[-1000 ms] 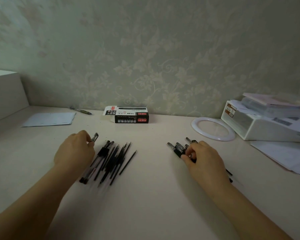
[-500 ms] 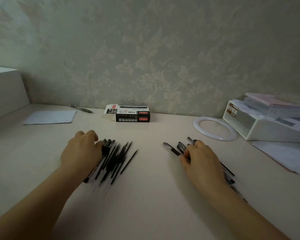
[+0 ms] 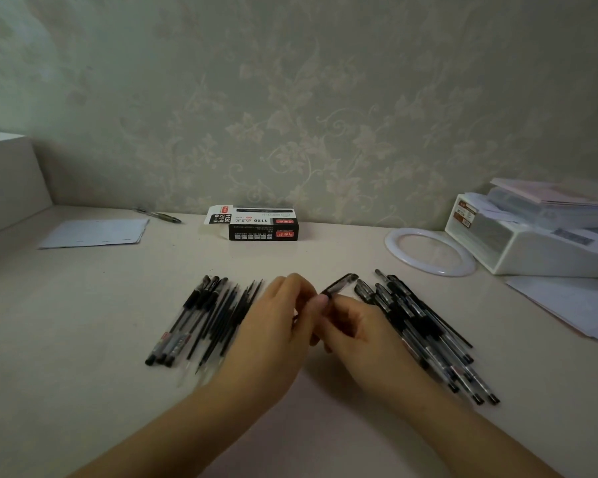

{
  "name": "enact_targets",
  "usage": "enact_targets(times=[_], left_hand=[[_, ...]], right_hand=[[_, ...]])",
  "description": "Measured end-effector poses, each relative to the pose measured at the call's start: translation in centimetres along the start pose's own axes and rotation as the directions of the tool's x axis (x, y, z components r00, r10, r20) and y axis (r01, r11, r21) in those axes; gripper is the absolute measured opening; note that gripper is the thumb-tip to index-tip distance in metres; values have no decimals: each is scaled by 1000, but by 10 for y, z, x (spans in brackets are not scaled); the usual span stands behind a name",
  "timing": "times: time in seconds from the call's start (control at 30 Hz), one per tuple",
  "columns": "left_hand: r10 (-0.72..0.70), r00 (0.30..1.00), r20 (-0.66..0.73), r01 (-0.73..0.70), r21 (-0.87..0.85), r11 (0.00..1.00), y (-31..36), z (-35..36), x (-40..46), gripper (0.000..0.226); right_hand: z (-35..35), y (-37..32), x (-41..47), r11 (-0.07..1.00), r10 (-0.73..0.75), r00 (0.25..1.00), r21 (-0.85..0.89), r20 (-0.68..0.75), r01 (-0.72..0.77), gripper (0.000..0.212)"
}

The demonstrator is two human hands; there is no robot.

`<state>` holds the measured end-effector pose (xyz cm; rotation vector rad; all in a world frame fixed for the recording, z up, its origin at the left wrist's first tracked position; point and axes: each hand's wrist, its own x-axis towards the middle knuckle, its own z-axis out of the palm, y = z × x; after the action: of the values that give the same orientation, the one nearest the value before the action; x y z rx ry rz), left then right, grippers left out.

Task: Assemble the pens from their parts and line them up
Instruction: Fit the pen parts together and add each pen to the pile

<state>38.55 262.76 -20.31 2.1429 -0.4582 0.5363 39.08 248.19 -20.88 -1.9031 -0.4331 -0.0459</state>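
Note:
My two hands meet above the middle of the table. My right hand (image 3: 356, 326) holds a black pen (image 3: 339, 284) whose capped end sticks up and to the right. My left hand (image 3: 280, 315) has its fingers curled at the pen's lower end; what it pinches there is hidden. To the left lies a pile of pen barrels and thin black refills (image 3: 204, 315). On the right several assembled black pens (image 3: 425, 326) lie side by side, slanting toward the near right.
A black pen box (image 3: 261, 226) stands at the back by the wall. A loose pen (image 3: 159, 215) and a sheet of paper (image 3: 94, 232) lie at the back left. A white ring (image 3: 397, 238), a white box (image 3: 532, 250) and papers (image 3: 573, 305) fill the right side.
Both hands have left their piles and come together at the table's middle. My right hand has lifted a pen from the right-hand group; my left hand now meets it.

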Motion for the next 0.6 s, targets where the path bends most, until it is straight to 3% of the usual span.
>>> enact_targets(times=[0.07, 0.17, 0.23, 0.37, 0.6], left_hand=[[50, 997, 66, -62, 186, 981, -1, 1, -1, 31], [68, 991, 115, -106, 374, 921, -8, -3, 2, 30], [84, 982, 169, -146, 399, 905, -12, -5, 5, 24], [86, 962, 260, -191, 413, 890, -14, -3, 5, 20], [170, 960, 222, -260, 489, 833, -18, -9, 9, 32]], right_hand=[[-1, 2, 1, 1000, 23, 999, 19, -41, -22, 7], [-7, 6, 4, 978, 71, 996, 201, -50, -60, 18], [-12, 7, 7, 961, 68, 995, 272, -77, -44, 10], [-12, 13, 9, 979, 52, 993, 199, -102, -30, 12], [-9, 10, 7, 981, 14, 996, 195, -83, 2, 20]])
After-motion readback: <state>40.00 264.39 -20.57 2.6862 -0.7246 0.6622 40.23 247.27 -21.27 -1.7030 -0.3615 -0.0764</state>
